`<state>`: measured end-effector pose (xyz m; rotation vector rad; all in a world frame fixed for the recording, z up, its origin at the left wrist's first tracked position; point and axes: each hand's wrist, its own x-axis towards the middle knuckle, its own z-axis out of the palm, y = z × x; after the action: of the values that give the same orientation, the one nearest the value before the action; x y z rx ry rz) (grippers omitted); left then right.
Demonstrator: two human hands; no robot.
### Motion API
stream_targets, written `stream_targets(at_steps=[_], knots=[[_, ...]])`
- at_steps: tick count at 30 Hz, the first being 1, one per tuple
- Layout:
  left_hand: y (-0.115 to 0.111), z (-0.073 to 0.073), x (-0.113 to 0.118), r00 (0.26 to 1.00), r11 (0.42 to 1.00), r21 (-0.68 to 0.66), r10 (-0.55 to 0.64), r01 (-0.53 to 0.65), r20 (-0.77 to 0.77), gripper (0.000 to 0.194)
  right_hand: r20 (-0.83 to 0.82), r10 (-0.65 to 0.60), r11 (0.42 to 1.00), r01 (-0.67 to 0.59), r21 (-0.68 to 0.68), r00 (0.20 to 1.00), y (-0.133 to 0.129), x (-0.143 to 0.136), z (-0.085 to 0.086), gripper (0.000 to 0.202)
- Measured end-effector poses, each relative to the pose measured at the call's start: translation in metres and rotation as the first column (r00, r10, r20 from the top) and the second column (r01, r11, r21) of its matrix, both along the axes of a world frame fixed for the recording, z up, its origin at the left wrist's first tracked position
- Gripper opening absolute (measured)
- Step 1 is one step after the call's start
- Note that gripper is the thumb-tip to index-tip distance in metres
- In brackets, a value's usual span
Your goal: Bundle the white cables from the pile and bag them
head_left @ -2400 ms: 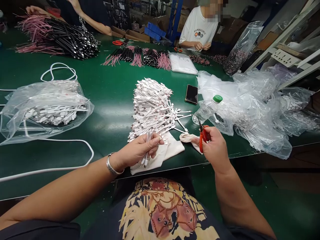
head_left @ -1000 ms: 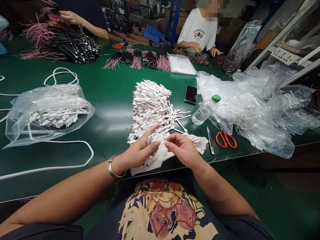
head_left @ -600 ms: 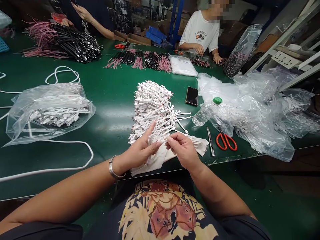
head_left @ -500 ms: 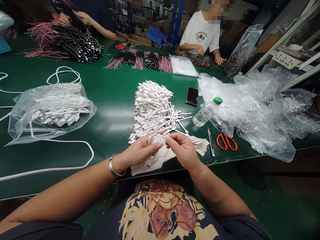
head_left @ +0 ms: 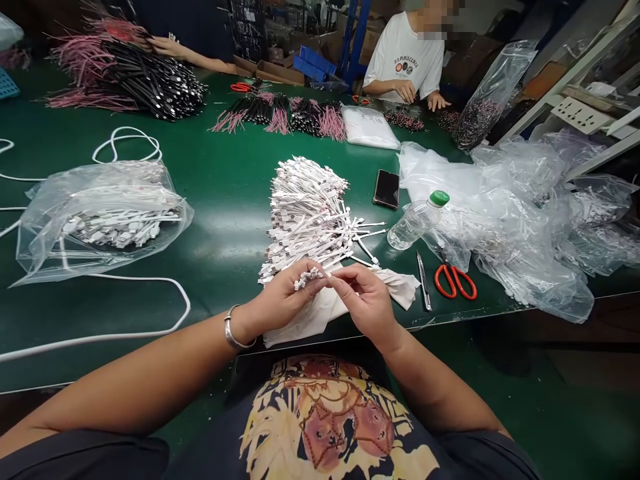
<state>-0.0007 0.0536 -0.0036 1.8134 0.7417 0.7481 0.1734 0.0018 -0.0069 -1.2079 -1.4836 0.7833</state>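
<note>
My left hand (head_left: pixel 287 297) is closed around a small bundle of short white cables (head_left: pixel 309 278), whose ends stick up between thumb and fingers. My right hand (head_left: pixel 367 300) meets it thumb to thumb, its thumb and forefinger pinched; what lies between them is too small to tell. Just beyond both hands is a big pile of white cables (head_left: pixel 305 213) with flat connectors. Beneath my hands a pale cloth (head_left: pixel 305 327) lies at the table's near edge.
A clear bag of white cables (head_left: pixel 120 230) lies left, near a white cord (head_left: pixel 125 337). Rightward are a bottle (head_left: pixel 413 223), phone (head_left: pixel 387 189), craft knife (head_left: pixel 424 280), red-handled scissors (head_left: pixel 455 281) and plastic bags (head_left: pixel 520 227). Two people work across the green table (head_left: pixel 220 200).
The bundle in my left hand has tipped, so its cable ends now point up towards me. My right hand stays pinched close beside it.
</note>
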Motion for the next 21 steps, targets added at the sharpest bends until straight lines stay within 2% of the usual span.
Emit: stream_targets(at_steps=[4,7,9,10,11,12,14,16,17,19,21], knots=[[0.002,0.002,-0.001,1.0,1.0,-0.028,0.006,-0.006,-0.004,0.018,0.017,-0.013,0.999,0.013,-0.036,1.0,0.0,0.006,-0.006,0.013],[0.004,0.005,-0.001,0.999,0.999,-0.039,-0.037,0.037,-0.012,0.019,0.051,-0.024,0.998,0.026,-0.051,0.998,0.001,0.009,-0.008,0.014],[0.005,0.006,-0.001,0.999,0.994,-0.105,-0.038,0.04,0.025,0.019,0.086,-0.019,0.998,0.024,-0.054,0.996,0.001,0.011,-0.007,0.016],[0.006,0.006,-0.001,0.996,0.983,-0.183,-0.002,0.018,0.084,0.02,0.102,-0.011,0.998,0.017,-0.054,0.995,0.001,0.011,-0.007,0.016],[0.008,0.007,-0.001,0.983,0.956,-0.293,0.062,-0.01,0.17,0.02,0.114,0.002,0.998,0.005,-0.057,0.993,0.001,0.011,-0.006,0.017],[0.01,0.008,-0.001,0.953,0.906,-0.424,0.148,-0.023,0.264,0.019,0.119,0.024,0.997,-0.015,-0.074,0.993,0.002,0.011,-0.005,0.019],[0.014,0.011,-0.002,0.847,0.75,-0.661,0.346,0.009,0.404,0.016,0.09,0.113,0.98,-0.096,-0.173,0.99,0.005,0.008,-0.002,0.023],[0.019,0.015,-0.003,0.758,0.604,-0.795,0.492,0.058,0.429,0.012,0.012,0.226,0.923,-0.21,-0.323,0.974,0.012,0.005,0.003,0.03],[0.021,0.017,-0.005,0.731,0.556,-0.829,0.539,0.063,0.418,0.01,-0.024,0.275,0.884,-0.262,-0.387,0.961,0.016,0.003,0.006,0.033],[0.025,0.02,-0.008,0.696,0.511,-0.858,0.595,0.058,0.402,0.01,-0.042,0.346,0.824,-0.325,-0.465,0.937,0.027,-0.001,0.014,0.035],[0.027,0.023,-0.012,0.676,0.506,-0.861,0.613,0.062,0.409,0.012,0.018,0.401,0.8,-0.341,-0.493,0.916,0.04,-0.005,0.023,0.035]])
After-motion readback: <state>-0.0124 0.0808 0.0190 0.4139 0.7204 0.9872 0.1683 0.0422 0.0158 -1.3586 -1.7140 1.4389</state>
